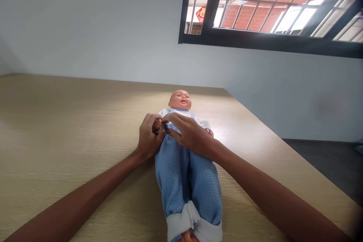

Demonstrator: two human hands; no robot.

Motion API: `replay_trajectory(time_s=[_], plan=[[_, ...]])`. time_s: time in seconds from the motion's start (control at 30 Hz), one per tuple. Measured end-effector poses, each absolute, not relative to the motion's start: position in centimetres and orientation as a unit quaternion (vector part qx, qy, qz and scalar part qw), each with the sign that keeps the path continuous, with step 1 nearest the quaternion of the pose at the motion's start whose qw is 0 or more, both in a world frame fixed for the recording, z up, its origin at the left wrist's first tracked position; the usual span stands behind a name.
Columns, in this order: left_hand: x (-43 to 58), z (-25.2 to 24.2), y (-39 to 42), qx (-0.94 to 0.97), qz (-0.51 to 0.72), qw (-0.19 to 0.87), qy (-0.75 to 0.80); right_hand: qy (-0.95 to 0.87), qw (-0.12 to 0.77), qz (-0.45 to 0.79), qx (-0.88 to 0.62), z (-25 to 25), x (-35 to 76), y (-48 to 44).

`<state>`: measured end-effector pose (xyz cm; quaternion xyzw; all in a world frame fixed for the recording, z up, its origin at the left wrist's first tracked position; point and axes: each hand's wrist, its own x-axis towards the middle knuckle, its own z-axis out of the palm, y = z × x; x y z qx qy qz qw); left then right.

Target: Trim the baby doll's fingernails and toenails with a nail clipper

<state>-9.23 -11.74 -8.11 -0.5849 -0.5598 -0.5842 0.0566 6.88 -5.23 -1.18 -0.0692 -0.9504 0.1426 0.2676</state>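
Doll's feet [188, 237] cut off at bottom edge, dark item [155, 127] between fingers [176, 118] too small to identify, window [269, 7] cropped above

The doll [187, 170] lies on its back on the table [70, 140] at centre frame, head uppermost. The left hand [148, 139] and right hand [193, 135] meet on its chest. The window [269, 7] sits upper right.

1. The left forearm [93, 193] is bare from the wrist down to the lower edge of the view, long and slim.
2. The right forearm [263, 189] is bare in the same way, uncovered along its whole visible length.
3. The left hand [148, 138] is bare, its wrist uncovered.
4. The right hand [190, 135] is bare, and its knuckles show plainly.
5. Any clothing lies outside the view and cannot be told.
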Motion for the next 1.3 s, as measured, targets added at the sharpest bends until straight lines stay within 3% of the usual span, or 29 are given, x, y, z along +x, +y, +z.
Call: replay_trajectory(time_s=[0.2, 0.47, 0.63, 1.3], plan=[[-9.2, -8.4, -11.9, -0.576, -0.604, 0.037, -0.55, -0.949, 0.253, 0.181, -0.053, -0.1, 6.9, -5.5], [-7.6, -9.0, -12.3, -0.504, -0.662, 0.007, -0.554, -0.842, 0.411, 0.321, -0.138, -3.2, 6.0, -3.7], [-6.9, -8.8, -12.2, -0.481, -0.67, 0.018, -0.565, -0.816, 0.414, 0.382, -0.133, -3.5, 5.9, -3.5], [-6.7, -7.5, -10.2, -0.472, -0.68, 0.088, -0.555, -0.807, 0.443, 0.367, -0.133, -3.2, 6.1, -3.9]])
